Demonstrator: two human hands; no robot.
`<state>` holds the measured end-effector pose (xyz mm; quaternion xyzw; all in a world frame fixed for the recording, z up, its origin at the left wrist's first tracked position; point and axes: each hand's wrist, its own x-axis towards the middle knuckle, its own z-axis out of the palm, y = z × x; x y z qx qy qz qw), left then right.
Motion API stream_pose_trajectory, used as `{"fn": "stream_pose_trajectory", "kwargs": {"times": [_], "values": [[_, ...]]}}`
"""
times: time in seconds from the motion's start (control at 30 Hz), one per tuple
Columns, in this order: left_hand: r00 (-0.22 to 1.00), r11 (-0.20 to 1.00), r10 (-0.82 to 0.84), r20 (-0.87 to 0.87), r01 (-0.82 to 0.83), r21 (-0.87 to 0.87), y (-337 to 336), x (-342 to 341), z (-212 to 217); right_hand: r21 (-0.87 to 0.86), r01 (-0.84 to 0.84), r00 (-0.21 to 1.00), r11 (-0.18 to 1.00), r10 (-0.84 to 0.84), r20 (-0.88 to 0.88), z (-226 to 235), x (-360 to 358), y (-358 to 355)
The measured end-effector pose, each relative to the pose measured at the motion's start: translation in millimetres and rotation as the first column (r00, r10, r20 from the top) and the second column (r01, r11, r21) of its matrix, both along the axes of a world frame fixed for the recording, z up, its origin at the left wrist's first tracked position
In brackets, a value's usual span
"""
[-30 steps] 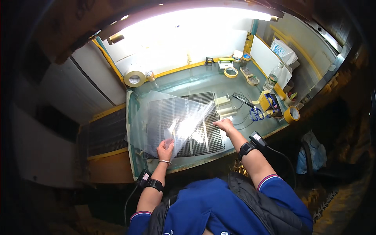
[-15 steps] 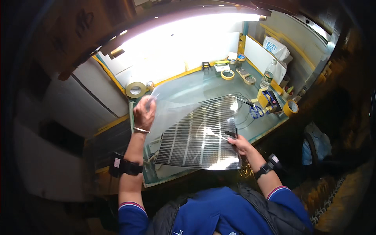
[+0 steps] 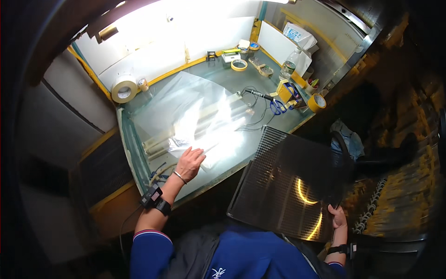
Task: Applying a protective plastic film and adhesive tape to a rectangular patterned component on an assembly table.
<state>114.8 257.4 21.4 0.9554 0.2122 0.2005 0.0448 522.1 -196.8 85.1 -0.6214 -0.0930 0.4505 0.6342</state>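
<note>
Watching from far away, I see first a thick roll of pale tan tape [image 3: 124, 88], which stands ahead of the left hand [image 3: 189, 163] and to its left. This hand is palm down, its fingers loosely extended; I cannot tell if they touch the wide sheet of clear, shiny plastic film [image 3: 169, 100], lying on the greenish glass table [image 3: 223, 171] just ahead of them. Farther ahead and to this hand's right are one slim black pen-shaped tool [image 3: 261, 96] and the scissors with blue handles [image 3: 277, 108]. Next comes a dark rectangular panel with fine grid [image 3: 278, 186], in the space between the hands. The right hand [image 3: 338, 216] is closed on the panel's near right edge, thumb on top.
</note>
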Motion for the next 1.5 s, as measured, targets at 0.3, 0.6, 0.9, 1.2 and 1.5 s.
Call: {"fn": "stream_pose_trajectory", "kwargs": {"times": [0.3, 0.6, 0.9, 1.2, 1.5], "values": [[0.911, 0.904, 0.399, -0.106, -0.41, -0.122, -65.0, 4.7, -11.0, -0.011, -0.116, 0.989, 0.993, 0.114, -0.098, -10.2, 13.9, 41.9], [0.829, 0.838, 0.541, -0.143, -0.546, 0.005, -40.8, 10.7, -33.8, 0.03, -0.366, 0.906, 0.93, 0.364, -0.217, -27.3, 47.2, 80.9], [0.794, 0.787, 0.607, -0.033, -0.594, 0.168, -37.1, 22.4, -32.2, 0.012, -0.44, 0.876, 0.898, 0.433, -0.211, -53.8, 52.5, 101.1], [0.789, 0.791, 0.568, -0.235, -0.602, -0.107, -21.0, 16.3, -28.1, 0.028, -0.431, 0.858, 0.902, 0.419, -0.298, -40.8, 50.4, 99.6], [0.602, 0.458, 0.766, -0.227, -0.758, -0.465, -14.1, 33.9, 2.9, 0.032, -0.39, 0.884, 0.92, 0.384, -0.268, -46.7, 51.1, 93.2]]}}
